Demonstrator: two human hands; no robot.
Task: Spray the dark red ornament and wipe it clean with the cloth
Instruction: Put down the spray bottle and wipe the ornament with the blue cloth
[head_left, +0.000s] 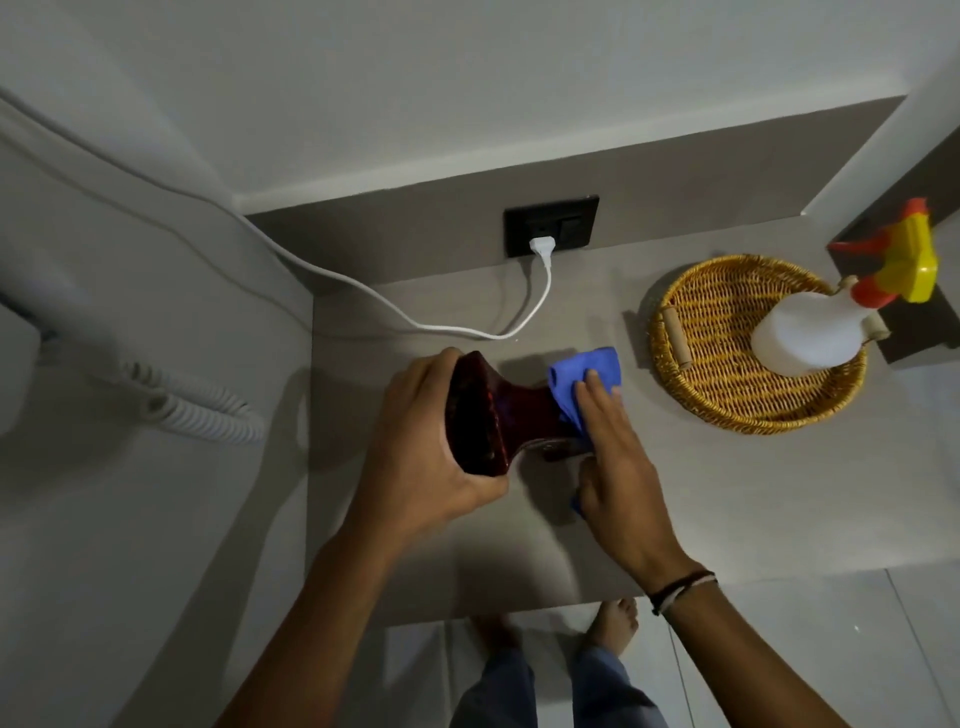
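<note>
The dark red ornament (511, 415) lies tipped on its side above the grey counter (727, 493), its wide flat end to the left. My left hand (415, 457) grips that wide end. My right hand (613, 457) presses the blue cloth (582, 371) against the ornament's narrow end, the cloth wrapped around it and hiding part of it. The white spray bottle (810, 332) with its yellow and orange trigger head stands in the woven basket (717, 395) at the right, apart from both hands.
A black wall socket (550, 226) holds a white plug, whose cable (363, 288) runs left across the counter's back. A coiled white cord (197, 405) lies at the left. The counter's front edge is just below my hands, with my bare feet on the tiled floor beneath.
</note>
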